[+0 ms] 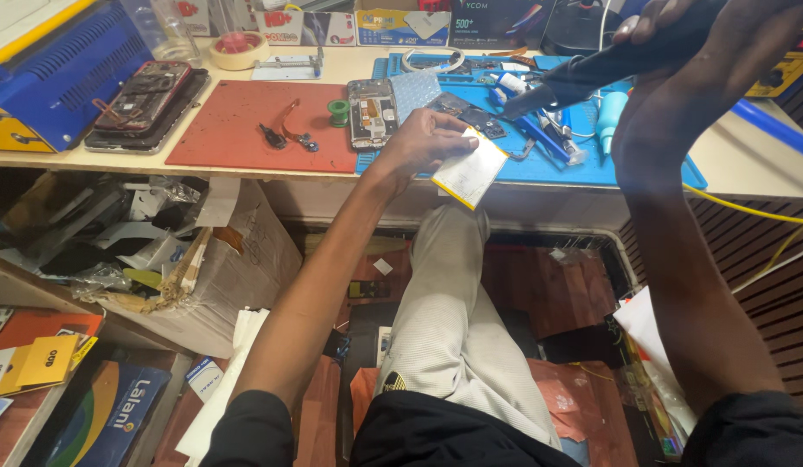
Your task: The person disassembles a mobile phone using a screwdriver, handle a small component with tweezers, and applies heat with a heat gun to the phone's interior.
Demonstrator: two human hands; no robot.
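My left hand (421,143) grips a flat white-and-yellow phone battery (471,169) at the front edge of the blue work mat (652,169). My right hand (678,52) is raised above the bench and holds a dark hot-air gun handle (592,73), its nozzle pointing left and down over the mat. An opened phone (372,112) with bare circuitry lies just beyond the left hand. Small boards and blue tools are scattered on the mat under the nozzle.
A red mat (237,130) carries tweezers, a cutter and a green spool (337,111). Stacked phones (146,99) and a blue machine (60,69) stand at the left. A cluttered cardboard box (220,277) sits under the bench. Yellow cable (748,212) runs at the right.
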